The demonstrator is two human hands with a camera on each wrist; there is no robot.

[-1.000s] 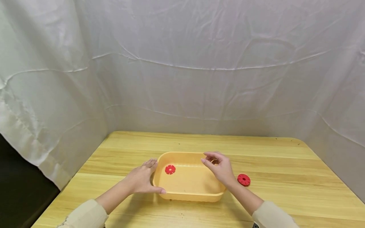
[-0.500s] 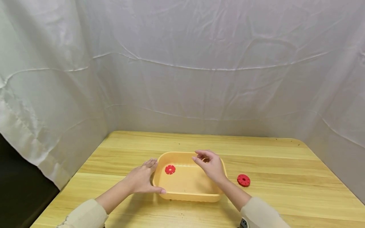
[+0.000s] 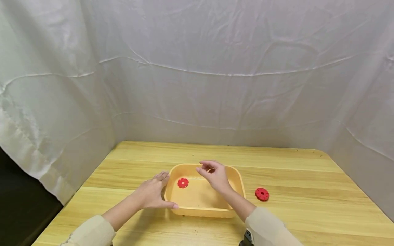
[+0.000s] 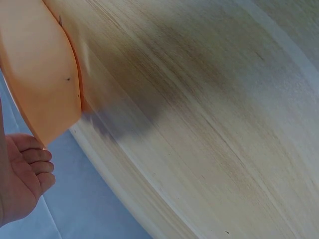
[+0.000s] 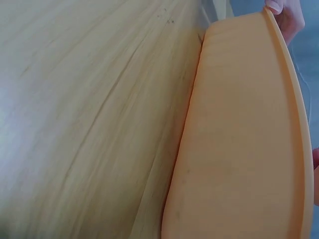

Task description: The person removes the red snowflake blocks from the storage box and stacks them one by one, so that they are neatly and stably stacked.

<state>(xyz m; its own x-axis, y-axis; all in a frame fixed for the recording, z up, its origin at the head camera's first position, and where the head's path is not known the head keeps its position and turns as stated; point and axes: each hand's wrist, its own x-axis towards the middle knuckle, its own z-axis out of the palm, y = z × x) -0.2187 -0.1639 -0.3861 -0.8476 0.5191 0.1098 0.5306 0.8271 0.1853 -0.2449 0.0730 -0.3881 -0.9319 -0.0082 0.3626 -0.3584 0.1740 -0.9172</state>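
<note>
A shallow orange-yellow plastic tub (image 3: 237, 181), rectangular with rounded corners and a thin out-turned rim, is sitting on the light wooden table (image 3: 307, 208), a little toward the person from the table's middle. Its walls are smooth and plain, and the wrist views are showing only bare orange plastic against the wood grain (no brand, label or lettering is readable anywhere on it). Inside the tub, near its far left corner, a small red disc (image 3: 183, 183) with notches cut around its edge is lying flat on the floor. A second red disc (image 3: 262, 194) of the same kind is resting on the table just to the right of the tub, apart from its wall.

The left hand (image 3: 152, 193) is resting against the tub's left end, its fingers lying straight and close together along the outer wall and the thumb stretching across the near left corner; nothing is being pinched. The right hand (image 3: 215, 176) is hovering over the inside of the tub, to the right of the disc there, with the fingers loosely curled and the thumb and forefinger tips drawn near each other. It seems to be holding nothing, though whether those two tips are touching cannot be told. Both forearms are wearing pale beige sleeves.
</note>
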